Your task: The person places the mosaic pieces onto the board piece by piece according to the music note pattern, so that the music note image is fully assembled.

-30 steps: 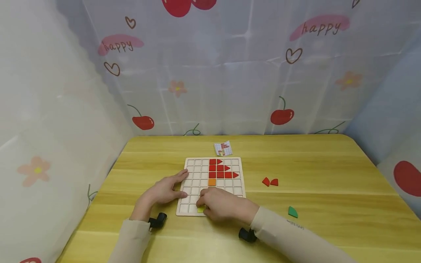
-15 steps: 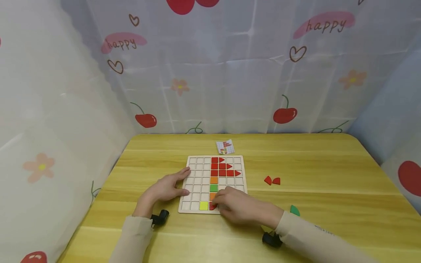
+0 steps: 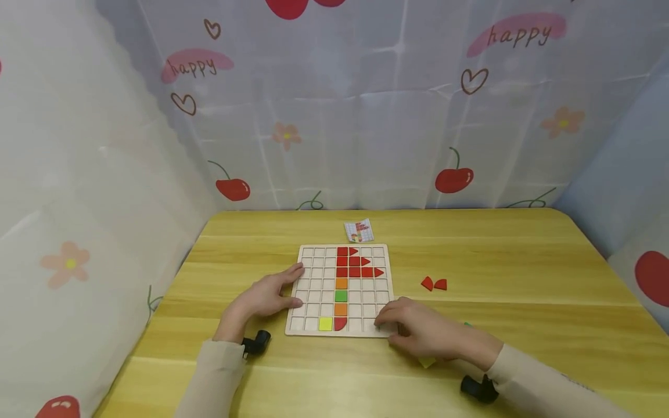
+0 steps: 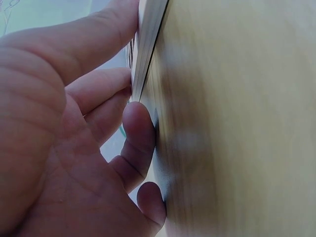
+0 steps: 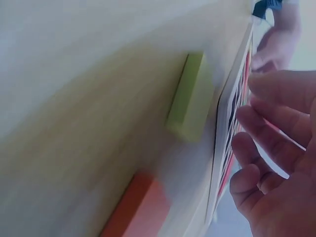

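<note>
My left hand point(image 3: 261, 297) rests at the left edge of a wooden grid board point(image 3: 312, 294), thumb and fingertips touching its rim. My right hand point(image 3: 431, 330) hovers by the board's near right corner, fingers loosely bent, with no piece seen between them. In the bottom row sit a yellow square point(image 3: 325, 324) and a red rounded-corner piece point(image 3: 340, 324). Above the red one run an orange square point(image 3: 341, 309), a green square point(image 3: 341, 296) and another orange square point(image 3: 341, 283). Red squares and triangles point(image 3: 354, 271) fill cells higher up.
Beneath my right hand lies a loose yellow piece point(image 3: 427, 362); an orange piece point(image 5: 138, 210) shows in the right wrist view. Two red pieces point(image 3: 441, 284) lie right of the board. A green piece point(image 3: 467, 324) is mostly hidden by the hand. A pattern card point(image 3: 359, 230) lies behind the board.
My right hand has let go of the red rounded piece, now lying in the bottom row, and moved right to the board's corner. The left hand stays at the board's edge.
</note>
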`<state>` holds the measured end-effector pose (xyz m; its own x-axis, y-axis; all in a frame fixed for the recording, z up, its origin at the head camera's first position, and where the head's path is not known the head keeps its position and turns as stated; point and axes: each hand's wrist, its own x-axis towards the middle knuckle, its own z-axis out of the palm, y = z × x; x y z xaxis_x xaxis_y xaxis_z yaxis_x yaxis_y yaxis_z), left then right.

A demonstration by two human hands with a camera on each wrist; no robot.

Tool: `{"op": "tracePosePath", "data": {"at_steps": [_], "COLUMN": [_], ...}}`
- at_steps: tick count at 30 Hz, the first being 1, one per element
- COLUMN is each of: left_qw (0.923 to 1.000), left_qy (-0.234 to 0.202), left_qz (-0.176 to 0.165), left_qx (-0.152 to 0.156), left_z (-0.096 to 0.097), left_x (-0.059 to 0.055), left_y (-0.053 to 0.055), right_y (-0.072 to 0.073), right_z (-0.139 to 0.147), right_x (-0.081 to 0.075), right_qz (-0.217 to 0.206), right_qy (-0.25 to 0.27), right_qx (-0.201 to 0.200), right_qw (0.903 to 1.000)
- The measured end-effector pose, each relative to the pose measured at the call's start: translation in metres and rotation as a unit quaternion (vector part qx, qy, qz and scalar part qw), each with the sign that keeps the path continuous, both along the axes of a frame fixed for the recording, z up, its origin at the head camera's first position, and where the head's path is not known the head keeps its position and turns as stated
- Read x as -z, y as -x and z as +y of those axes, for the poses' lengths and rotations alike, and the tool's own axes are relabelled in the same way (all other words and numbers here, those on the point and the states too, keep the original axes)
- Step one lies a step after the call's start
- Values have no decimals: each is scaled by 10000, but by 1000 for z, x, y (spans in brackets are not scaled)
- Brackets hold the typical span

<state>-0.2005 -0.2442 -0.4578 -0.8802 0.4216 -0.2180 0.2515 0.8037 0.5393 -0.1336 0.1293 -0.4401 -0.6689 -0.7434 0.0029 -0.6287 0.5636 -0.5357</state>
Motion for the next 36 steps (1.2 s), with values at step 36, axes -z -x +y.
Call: {"op": "tracePosePath", "data": {"at_steps": [36], "left_qw": [9999], "left_qy": [-80], "left_qz": [12], "left_qx": [65], "left_z": [0], "left_x": [-2], "left_y": [0], "right_y": [-19], "right_z": [61], "right_x": [8], "right_qz": [200], "right_qy": [-80], "right_qx": [-291], "right_qw": [9993]}}
